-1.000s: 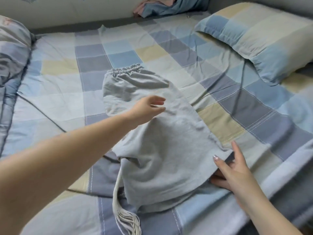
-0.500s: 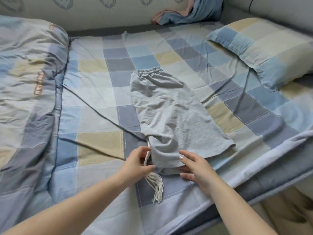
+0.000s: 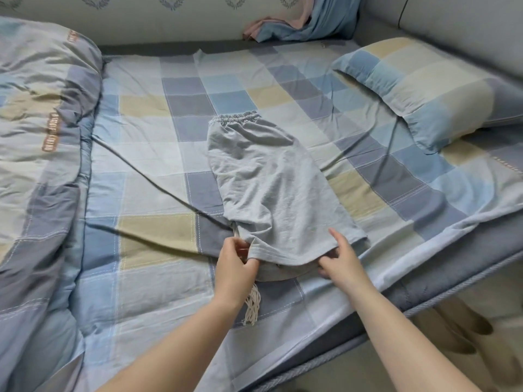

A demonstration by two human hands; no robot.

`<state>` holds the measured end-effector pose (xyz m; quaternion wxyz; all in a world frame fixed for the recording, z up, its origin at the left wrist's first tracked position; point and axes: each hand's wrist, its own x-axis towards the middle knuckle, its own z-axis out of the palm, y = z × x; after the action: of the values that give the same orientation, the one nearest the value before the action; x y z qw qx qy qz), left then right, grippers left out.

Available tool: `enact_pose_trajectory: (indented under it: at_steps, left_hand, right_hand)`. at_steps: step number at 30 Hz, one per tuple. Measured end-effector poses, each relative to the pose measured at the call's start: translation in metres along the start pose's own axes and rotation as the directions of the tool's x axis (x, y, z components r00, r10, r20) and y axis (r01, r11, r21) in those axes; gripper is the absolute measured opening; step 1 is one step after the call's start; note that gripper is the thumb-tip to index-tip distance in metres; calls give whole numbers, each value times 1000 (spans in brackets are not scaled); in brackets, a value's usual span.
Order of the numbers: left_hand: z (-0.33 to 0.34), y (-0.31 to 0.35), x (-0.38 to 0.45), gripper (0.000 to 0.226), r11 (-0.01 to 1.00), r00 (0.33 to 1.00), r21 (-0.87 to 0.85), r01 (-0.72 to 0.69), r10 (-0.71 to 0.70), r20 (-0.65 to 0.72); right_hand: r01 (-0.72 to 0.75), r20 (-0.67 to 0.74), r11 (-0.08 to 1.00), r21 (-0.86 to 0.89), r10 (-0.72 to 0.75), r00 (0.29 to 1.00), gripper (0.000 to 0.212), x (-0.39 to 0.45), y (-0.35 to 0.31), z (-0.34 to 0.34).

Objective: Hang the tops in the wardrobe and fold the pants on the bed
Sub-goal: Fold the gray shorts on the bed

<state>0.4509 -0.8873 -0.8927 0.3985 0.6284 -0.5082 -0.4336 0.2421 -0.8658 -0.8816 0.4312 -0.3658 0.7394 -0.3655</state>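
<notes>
Head view. Bed (image 3: 147, 176) under a checked sheet of blue, grey and cream squares; rumpled duvet (image 3: 36, 142) at 9 o'clock, matching pillow (image 3: 430, 89) at 2 o'clock, padded headboard behind the pillow. Heap of blue and pink clothes (image 3: 297, 24) at 12 o'clock against the patterned wall. Grey pants (image 3: 271, 188) at centre, lying lengthwise on the sheet, elastic cuff toward 12 o'clock, wide end toward 6 o'clock near the bed's edge. Left hand (image 3: 235, 267) at the 7 o'clock corner of the pants, fingers curled and pinching the hem's edge. Right hand (image 3: 342, 261) at the 5 o'clock corner, thumb on top of the fabric, fingers tucked beneath it, gripping the hem. White tasselled drawstring (image 3: 252, 306) trailing out below the left hand onto the sheet. Floor visible at 4 o'clock, beyond the mattress edge.
</notes>
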Motion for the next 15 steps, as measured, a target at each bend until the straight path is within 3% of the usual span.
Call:
enact_pose_trajectory:
  at_steps: [4,9,12,13,15]
  left_hand:
    - [8,-1,1,20,998,998,51,-21,19,55]
    - [3,-8,-1,20,986,995,148,-79,70,68]
    - [-4,-16,-5,29,989,999,148,-27,22,37]
    - [-6,-18,-5,32,986,998,166,-3,-6,55]
    - [-11,-22,-3,40,954,993,300,13,-47,108]
  right_hand:
    - [-55,-224,997,-46,43,974,55,24,11,-35]
    - [-17,-276,998,60,33,961,26,51,7,-42]
    - [47,-528,997,59,-9,849,19,54,6,-51]
    - [48,-557,998,38,-18,831,18,53,9,-56]
    - [-30,-492,992,-123,-34,870,16,48,17,-63]
